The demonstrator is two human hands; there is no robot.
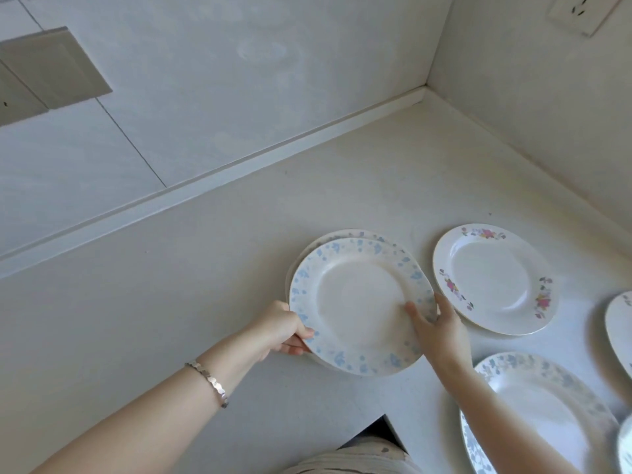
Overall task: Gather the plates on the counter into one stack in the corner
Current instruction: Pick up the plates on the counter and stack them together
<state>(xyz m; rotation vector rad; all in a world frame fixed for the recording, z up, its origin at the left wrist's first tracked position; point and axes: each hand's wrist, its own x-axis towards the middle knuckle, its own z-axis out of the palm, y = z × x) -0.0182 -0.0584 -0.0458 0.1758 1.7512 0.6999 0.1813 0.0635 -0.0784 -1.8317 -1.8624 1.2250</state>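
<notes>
A white plate with a blue-flowered rim (355,295) lies on top of another plate (342,234), whose far edge peeks out behind it. My left hand (280,331) grips the top plate's left rim, thumb on top. My right hand (436,328) holds its right rim, thumb pressed on the plate's face. A plate with pink flowers (492,278) lies flat just to the right. Another blue-rimmed plate (537,412) sits at the lower right under my right forearm. The counter's corner (425,88) is further back, with nothing standing in it.
Two more plate edges show at the right border (620,323) and bottom right (626,446). The white counter (205,268) meets a tiled wall behind and a side wall at right. A wall socket (578,12) sits top right. The counter's front edge has a notch (379,431).
</notes>
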